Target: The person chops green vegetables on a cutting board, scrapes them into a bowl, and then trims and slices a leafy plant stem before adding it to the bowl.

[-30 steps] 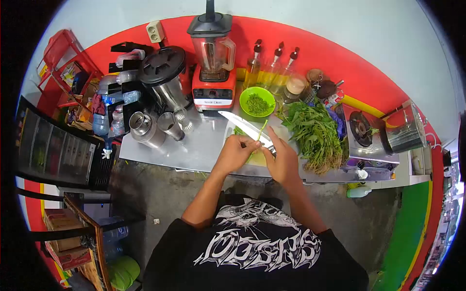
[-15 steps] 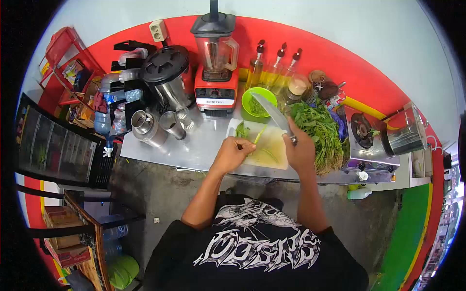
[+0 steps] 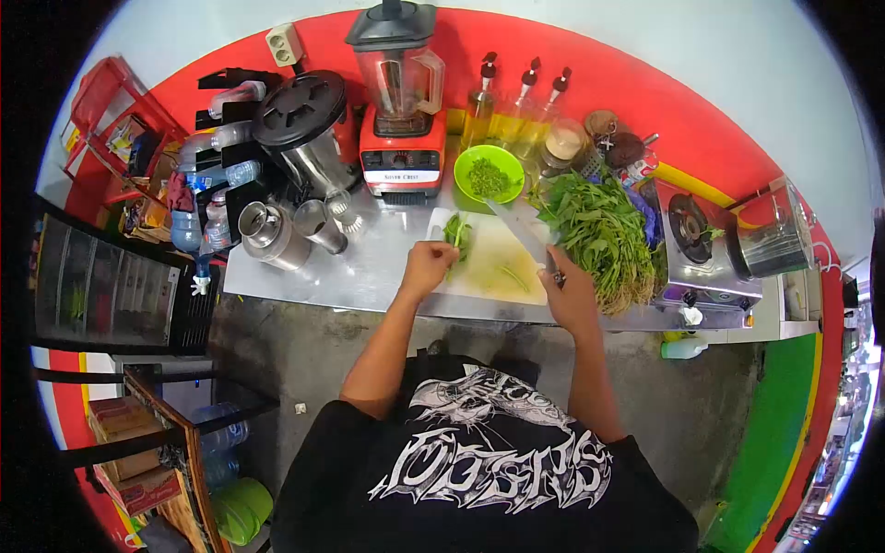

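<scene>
Glossy steel knife [image 3: 521, 232], seemingly plastic cutting board [image 3: 502, 263], brushed metal counter [image 3: 369, 267]

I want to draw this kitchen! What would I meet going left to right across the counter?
Jug → left hand → knife → greens → stove → pot.

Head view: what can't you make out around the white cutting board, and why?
In the head view:
Handle of the steel kitchen knife: wrapped by the right hand.
Stems of the green leaf bunch: covered by the left hand.
Label on the red blender base: too small.
</scene>
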Motion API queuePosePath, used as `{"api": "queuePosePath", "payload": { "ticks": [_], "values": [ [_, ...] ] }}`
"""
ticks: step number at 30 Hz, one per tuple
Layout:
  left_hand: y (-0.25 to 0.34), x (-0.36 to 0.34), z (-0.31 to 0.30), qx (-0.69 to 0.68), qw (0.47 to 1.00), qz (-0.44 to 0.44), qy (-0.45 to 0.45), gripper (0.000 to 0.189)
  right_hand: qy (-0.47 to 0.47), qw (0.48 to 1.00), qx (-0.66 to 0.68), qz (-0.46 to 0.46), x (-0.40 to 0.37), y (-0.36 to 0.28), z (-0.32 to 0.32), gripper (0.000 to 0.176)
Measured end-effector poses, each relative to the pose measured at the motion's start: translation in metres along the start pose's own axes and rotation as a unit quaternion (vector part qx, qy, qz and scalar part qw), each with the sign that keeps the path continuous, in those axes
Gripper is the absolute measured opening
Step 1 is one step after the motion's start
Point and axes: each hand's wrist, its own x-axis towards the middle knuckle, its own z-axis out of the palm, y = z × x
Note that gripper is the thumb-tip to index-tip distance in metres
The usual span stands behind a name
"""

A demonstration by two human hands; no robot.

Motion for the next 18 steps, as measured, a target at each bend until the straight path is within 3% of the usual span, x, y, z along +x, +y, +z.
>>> {"api": "queuePosePath", "payload": {
  "ticks": [2, 4, 6, 16, 18],
  "values": [
    [-0.021, 0.01, 0.005, 0.074, 0.994, 0.019, 0.075, 0.02, -0.001, 1.0, -0.012, 0.008, -0.003, 0.012, -0.002, 0.051],
    [-0.021, 0.013, 0.007, 0.073, 0.994, 0.027, 0.082, 0.022, -0.002, 1.0, -0.024, 0.017, -0.006, 0.02, -0.005, 0.052],
    [-0.022, 0.019, 0.009, 0.157, 0.981, 0.064, 0.094, 0.023, 0.006, 0.998, -0.055, 0.02, -0.009, 0.025, -0.008, 0.051],
    [-0.012, 0.02, 0.02, 0.242, 0.962, 0.016, 0.122, 0.023, -0.014, 0.996, -0.015, 0.082, -0.024, 0.056, -0.017, 0.052],
    [-0.007, 0.021, 0.029, 0.253, 0.945, 0.067, 0.196, 0.023, 0.008, 0.997, -0.019, 0.075, -0.027, 0.065, -0.017, 0.054]
  ]
}}
